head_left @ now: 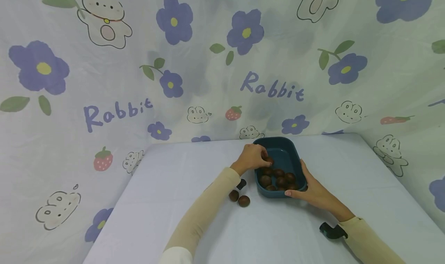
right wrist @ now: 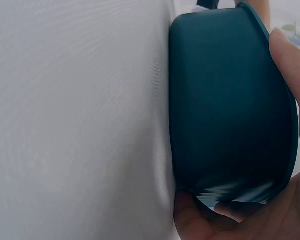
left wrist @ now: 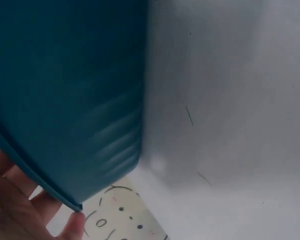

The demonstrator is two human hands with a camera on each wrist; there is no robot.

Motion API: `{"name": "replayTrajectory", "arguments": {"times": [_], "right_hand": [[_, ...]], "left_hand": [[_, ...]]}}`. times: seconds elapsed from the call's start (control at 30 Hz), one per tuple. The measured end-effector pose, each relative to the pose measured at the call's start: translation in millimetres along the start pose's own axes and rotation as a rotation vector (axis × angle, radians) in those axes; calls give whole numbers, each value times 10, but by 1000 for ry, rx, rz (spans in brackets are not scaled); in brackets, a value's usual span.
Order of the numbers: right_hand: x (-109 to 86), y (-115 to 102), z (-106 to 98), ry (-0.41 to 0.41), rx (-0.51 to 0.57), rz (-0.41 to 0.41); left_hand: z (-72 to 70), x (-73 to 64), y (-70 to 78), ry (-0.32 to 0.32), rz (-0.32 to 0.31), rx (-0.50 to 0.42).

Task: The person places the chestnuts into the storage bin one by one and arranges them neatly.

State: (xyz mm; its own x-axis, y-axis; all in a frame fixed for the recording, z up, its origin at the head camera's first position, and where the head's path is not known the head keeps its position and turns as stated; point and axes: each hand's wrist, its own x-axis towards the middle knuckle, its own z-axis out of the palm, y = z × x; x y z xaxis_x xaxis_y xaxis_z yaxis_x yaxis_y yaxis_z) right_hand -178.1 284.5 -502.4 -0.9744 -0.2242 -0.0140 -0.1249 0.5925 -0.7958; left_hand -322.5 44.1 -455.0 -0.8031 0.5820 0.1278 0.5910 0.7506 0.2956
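Observation:
A dark teal rectangular tub stands toward the back of the table, with several round brown balls gathered in its near end. My left hand reaches over the tub's left rim and pinches one brown ball just inside. Seen from the left wrist, those fingers are at the rim, and the ball is hidden behind the wall. My right hand grips the near right corner. In the right wrist view its thumb lies along the rim and the other fingers curl under the side.
Two more brown balls lie on the white table, left of the tub's near end. Black wrist devices show at the sleeves. Behind the table hangs a rabbit-and-flower printed cloth.

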Motion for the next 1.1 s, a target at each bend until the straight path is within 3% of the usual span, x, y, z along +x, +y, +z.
{"name": "replayTrajectory", "arguments": {"times": [0.67,0.97,1.1], "right_hand": [[10,34,5,9,21,-33],[9,21,8,7,26,-34],[10,26,16,4,31,-31]], "left_hand": [[73,27,119,-25,-9,133],[64,12,141,-29,-2,139],[39,-14,124,-7,0,75]]}}
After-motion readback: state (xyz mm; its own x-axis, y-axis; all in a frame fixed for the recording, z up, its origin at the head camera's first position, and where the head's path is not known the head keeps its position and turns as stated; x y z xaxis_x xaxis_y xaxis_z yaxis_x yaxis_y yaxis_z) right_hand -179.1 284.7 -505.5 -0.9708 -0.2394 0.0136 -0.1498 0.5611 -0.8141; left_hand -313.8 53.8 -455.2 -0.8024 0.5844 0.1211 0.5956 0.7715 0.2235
